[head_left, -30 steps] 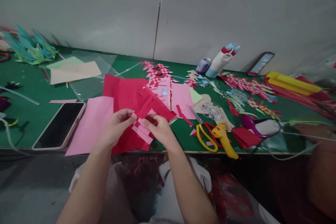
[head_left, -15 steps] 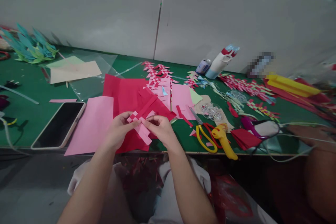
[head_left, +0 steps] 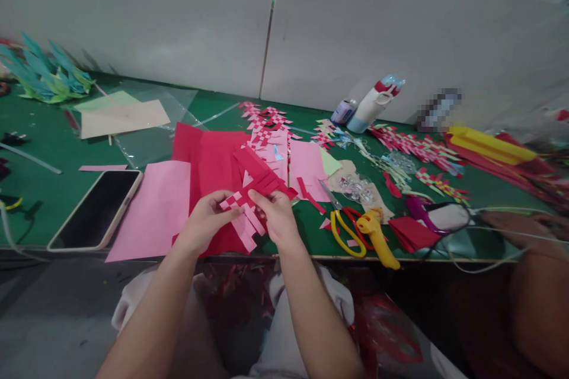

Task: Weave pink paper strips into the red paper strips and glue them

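Note:
Between my hands is a partly woven piece of paper strips (head_left: 246, 226), red strips crossing pink ones in a small check pattern. My left hand (head_left: 208, 217) pinches its left edge, thumb on top. At the right, my right hand (head_left: 276, 213) grips it with the thumb pressed on the red strips. Beneath the weave lie red paper sheets (head_left: 213, 154), and a pink sheet (head_left: 155, 201) sits to their left. Finished red-and-pink woven strips (head_left: 267, 124) lie just beyond. My fingertips' undersides are hidden.
A phone (head_left: 95, 207) lies at the left near the table edge. Yellow-handled scissors (head_left: 347, 234) and a yellow glue gun (head_left: 377, 237) are right of my hands. Farther back stand a white bottle (head_left: 371, 106) and a can (head_left: 344, 112). Another person's arm (head_left: 540, 284) is at the far right.
My right thumb has moved up onto the red strips, which now fan out across the weave. The pink strip ends have spread apart below. The view has shifted slightly.

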A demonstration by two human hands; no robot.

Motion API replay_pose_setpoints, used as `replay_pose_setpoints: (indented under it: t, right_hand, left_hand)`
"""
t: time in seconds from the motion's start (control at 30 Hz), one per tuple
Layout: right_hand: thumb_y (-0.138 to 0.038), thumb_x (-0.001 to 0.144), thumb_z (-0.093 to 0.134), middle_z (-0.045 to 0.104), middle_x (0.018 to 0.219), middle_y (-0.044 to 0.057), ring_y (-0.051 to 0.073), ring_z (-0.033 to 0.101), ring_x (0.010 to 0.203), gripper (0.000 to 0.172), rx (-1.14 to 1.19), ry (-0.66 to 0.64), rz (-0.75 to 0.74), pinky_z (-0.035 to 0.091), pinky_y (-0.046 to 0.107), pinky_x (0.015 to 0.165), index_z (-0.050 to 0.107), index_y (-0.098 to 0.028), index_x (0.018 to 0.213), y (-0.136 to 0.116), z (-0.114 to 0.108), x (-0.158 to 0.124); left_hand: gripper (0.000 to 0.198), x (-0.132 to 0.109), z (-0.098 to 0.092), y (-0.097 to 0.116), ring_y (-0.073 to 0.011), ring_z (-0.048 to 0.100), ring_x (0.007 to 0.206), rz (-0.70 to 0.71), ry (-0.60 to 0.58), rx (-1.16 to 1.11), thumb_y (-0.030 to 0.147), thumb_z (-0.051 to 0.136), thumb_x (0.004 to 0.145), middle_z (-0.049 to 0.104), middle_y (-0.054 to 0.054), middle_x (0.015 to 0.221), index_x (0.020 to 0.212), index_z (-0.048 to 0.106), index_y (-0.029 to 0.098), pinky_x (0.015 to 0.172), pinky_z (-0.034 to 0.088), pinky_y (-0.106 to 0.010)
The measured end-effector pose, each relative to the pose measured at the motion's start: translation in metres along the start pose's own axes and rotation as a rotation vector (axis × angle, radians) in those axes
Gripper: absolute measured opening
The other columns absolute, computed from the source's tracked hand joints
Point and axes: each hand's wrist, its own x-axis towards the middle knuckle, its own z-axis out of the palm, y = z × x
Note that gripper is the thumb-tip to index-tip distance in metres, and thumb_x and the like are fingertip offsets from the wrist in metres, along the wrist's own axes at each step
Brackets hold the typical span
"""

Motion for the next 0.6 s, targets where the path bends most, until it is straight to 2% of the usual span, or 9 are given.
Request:
replay_pose_setpoints:
  t: [0.2, 0.43, 0.6]
  right_hand:
    - [-0.038, 0.061, 0.078, 0.056, 0.055, -0.002, 0.008, 0.046, 0.05, 0.028, -0.085, -0.02, -0.061, 0.039, 0.022, 0.051, 0.065, -0.014, 0.064, -0.002, 0.003, -0.005]
    - [-0.034, 0.06, 0.079, 0.063, 0.063, -0.001, 0.01, 0.052, 0.057, 0.023, -0.035, -0.037, -0.107, 0.045, 0.024, 0.059, 0.068, -0.015, 0.068, 0.002, 0.004, -0.005]
    - [-0.035, 0.06, 0.078, 0.061, 0.061, -0.002, 0.009, 0.048, 0.053, 0.024, -0.034, -0.002, -0.08, 0.041, 0.023, 0.054, 0.067, -0.015, 0.068, 0.004, 0.003, -0.004]
  left_hand:
    - [0.028, 0.005, 0.006, -0.003, -0.0121, 0.056, 0.071, 0.129, 0.165, 0.025, 0.041, 0.075, 0.067, 0.064, -0.001, 0.075, 0.076, 0.065, 0.017, 0.066, 0.044, -0.023]
    - [0.026, 0.005, 0.011, -0.001, -0.0099, 0.051, 0.063, 0.131, 0.223, 0.0, 0.038, 0.077, 0.063, 0.06, 0.002, 0.067, 0.07, 0.064, 0.017, 0.058, 0.04, -0.022]
    - [0.026, 0.004, 0.012, 0.002, -0.0109, 0.052, 0.063, 0.127, 0.242, 0.011, 0.038, 0.076, 0.061, 0.062, 0.0, 0.068, 0.07, 0.065, 0.016, 0.061, 0.043, -0.023]
